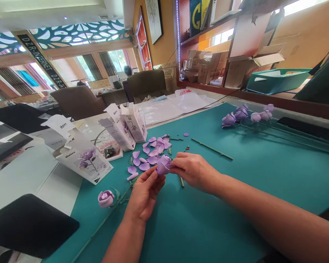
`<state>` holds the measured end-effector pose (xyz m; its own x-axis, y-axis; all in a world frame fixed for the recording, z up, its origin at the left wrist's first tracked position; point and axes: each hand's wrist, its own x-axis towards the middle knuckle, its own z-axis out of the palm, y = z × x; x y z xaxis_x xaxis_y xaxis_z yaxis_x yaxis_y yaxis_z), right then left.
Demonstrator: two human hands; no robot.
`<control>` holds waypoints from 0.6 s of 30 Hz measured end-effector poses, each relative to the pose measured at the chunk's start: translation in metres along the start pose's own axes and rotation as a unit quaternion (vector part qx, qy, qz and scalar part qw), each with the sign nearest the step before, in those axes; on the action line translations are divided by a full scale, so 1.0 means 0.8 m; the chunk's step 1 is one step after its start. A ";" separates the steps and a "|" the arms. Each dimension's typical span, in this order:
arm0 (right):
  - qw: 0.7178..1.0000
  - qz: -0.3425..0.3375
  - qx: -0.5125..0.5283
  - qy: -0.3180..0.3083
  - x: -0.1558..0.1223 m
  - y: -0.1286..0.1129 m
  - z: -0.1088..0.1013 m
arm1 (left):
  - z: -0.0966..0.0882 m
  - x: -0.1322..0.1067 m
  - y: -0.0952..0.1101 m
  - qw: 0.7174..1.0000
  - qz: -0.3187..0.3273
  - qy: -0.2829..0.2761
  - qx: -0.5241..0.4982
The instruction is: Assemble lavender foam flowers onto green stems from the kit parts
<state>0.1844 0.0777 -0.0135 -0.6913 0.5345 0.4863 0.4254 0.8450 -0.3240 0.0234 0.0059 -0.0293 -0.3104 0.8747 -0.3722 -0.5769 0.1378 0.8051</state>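
A purple toy rose head (163,165) is between my two hands above the green mat. My left hand (147,191) pinches its base from the left, thumb on top. On its right side, the fingers of my right hand (191,170) are closed at the petals; whether they hold a separate petal is hidden. Loose purple petals (152,160) lie just beyond and left of the flower head. To the left of my left hand rests a rose (106,199) on a long green stem (98,229). Short green stem pieces (181,181) lie under and beyond my right hand.
Opened white printed boxes (83,157) stand at the mat's left edge. Several finished purple flowers (240,114) lie at the far right beside a dark phone-like object (304,126). A longer green stem piece (212,149) lies mid-mat. A black pad (30,224) is at lower left.
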 end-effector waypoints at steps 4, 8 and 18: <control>1.000 -0.023 -0.003 0.014 -0.001 0.002 0.003 | 0.001 -0.001 -0.001 1.000 -0.006 0.003 0.001; 1.000 -0.022 0.000 0.022 -0.001 0.001 0.004 | 0.001 -0.003 0.000 1.000 -0.005 -0.002 -0.001; 0.991 0.039 0.113 0.067 0.002 -0.008 -0.006 | -0.001 -0.005 0.005 0.998 -0.021 -0.046 -0.025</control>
<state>0.1832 0.0733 -0.0067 -0.5707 0.6082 0.5518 0.3227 0.7840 -0.5303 0.0217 0.0024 -0.0248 -0.2161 0.9082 -0.3584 -0.6256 0.1530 0.7650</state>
